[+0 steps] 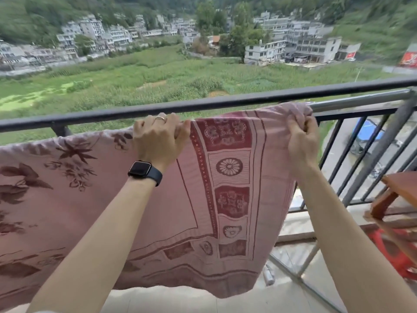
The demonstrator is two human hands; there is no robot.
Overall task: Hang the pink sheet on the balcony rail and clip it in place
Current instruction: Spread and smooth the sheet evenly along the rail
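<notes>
Both hands up at the top fold of the thin pink sheet point(228, 199), printed in dark red with flowers on the left and a medallion border on the right. It hangs lengthwise along the railing, long axis left to right. It runs off frame on the left and its right edge drops just below the right hand.

Left hand point(159, 137): knuckles up, fingers curled over the fold, grip clenched on cloth near the inner line of the border. Right hand point(301, 138): grip closed on a bunched wad at the sheet's top right corner.

Key relation: the fold sits just under and inside the round black painted metal balcony rail point(108, 115). At the right it drapes over a shiny steel tube point(361, 100) that runs alongside that rail (left of that, the support is hidden by cloth). The cloth between the two hands lies fairly flat. The corner is crumpled, so the right hand is the nearer one to spread it out along the tube.

No clips in view, so the clipping step looks not yet done. The hanging part looks mostly done, my read only.

Materials: the sheet is soft, limp and finely ribbed, with a wavy lower hem clear of the pale tiled floor point(180, 301). The rail is matt and the tube glossy.

Also in frame:
- black smartwatch point(144, 170) on the left wrist
- ring point(160, 118) on the left hand
- brown wooden stool point(401, 186) at far right
- red plastic stool point(392, 256) below it

Green fields and grey buildings lie beyond the railing.
</notes>
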